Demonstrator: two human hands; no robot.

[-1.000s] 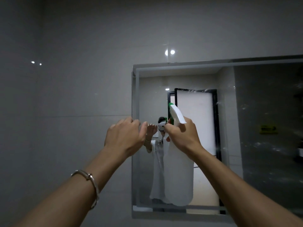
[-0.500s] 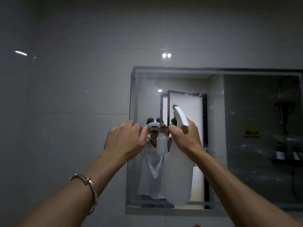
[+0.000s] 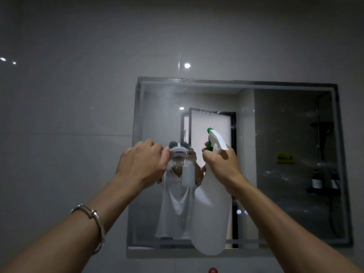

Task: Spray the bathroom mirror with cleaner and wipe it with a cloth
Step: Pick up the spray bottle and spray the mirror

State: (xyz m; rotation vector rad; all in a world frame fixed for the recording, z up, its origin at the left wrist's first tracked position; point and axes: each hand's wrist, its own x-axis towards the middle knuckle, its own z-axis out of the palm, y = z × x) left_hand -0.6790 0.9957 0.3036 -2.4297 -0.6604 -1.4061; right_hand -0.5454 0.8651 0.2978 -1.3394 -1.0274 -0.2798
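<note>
The rectangular bathroom mirror (image 3: 285, 134) hangs on the grey tiled wall, with droplets and a faint mist on its upper left glass. My right hand (image 3: 220, 164) grips the neck of a white spray bottle (image 3: 210, 217) with a green nozzle, held upright in front of the mirror, nozzle pointing up and left. My left hand (image 3: 143, 164) is raised beside it at the mirror's left edge, fingers curled with nothing seen in them. No cloth is in view.
The grey tiled wall (image 3: 69, 125) fills the left and top. The mirror reflects a person, a bright doorway and a shelf with dark bottles (image 3: 317, 182). A small red object (image 3: 212, 270) shows at the bottom edge below the mirror.
My view has shifted right and back, so more of the mirror shows. The bottle has moved slightly right and mist has appeared on the upper left glass. My left hand stays curled.
</note>
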